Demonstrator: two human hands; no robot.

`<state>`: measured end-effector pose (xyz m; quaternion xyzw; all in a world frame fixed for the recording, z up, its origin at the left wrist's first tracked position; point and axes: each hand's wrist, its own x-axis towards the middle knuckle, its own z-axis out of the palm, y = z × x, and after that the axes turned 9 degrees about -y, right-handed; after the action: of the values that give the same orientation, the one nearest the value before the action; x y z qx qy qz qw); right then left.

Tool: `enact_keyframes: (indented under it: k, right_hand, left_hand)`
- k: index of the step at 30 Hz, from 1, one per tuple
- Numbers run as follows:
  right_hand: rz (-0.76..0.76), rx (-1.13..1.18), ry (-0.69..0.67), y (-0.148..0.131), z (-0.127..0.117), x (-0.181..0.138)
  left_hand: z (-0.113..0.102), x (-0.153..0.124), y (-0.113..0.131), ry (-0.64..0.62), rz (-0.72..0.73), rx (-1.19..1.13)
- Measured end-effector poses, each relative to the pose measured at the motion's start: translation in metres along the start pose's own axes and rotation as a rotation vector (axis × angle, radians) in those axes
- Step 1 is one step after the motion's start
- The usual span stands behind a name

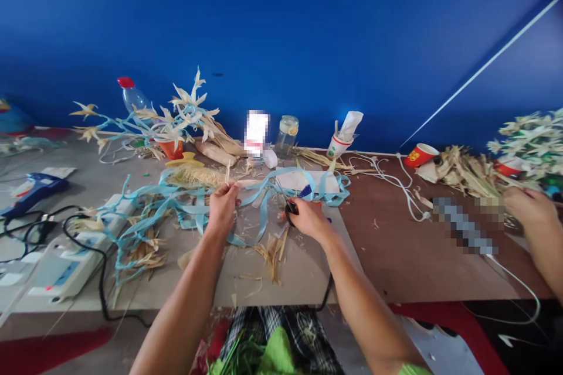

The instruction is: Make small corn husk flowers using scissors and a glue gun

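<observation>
My left hand pinches a pale strip of dried corn husk between thumb and fingers. Dark-handled scissors are in my right hand, their blades pointing up and away from me; whether the blades are apart is too small to tell. Light blue ribbon lies in loops around and between both hands. Behind them is a white sheet. Husk scraps are scattered on the table just in front of my hands.
At left are blue-wrapped branches, a power strip with black cables, and a blue glue gun. Husk flowers, a glass jar and cups line the back. Another person's hand is at right, near a pixelated device.
</observation>
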<state>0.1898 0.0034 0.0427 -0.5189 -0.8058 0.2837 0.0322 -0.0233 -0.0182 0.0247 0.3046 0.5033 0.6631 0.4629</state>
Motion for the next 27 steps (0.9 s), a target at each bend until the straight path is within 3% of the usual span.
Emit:
enact_keyframes:
  k: [5, 14, 24, 27]
  right_hand:
    - [0.085, -0.167, -0.005, -0.02, -0.001, -0.004]
    - [0.1, -0.331, -0.057, -0.058, -0.009, 0.003]
    - [0.002, -0.359, -0.062, -0.059, 0.009, 0.009]
    - [0.046, -0.35, -0.048, -0.059, 0.009, 0.006]
  left_hand:
    - [0.004, -0.003, 0.001, -0.022, -0.031, -0.091]
    - [0.008, -0.006, -0.001, -0.05, -0.006, -0.012]
    - [0.01, -0.007, -0.004, -0.071, 0.06, 0.114]
    - [0.01, -0.008, -0.004, -0.089, 0.058, 0.14]
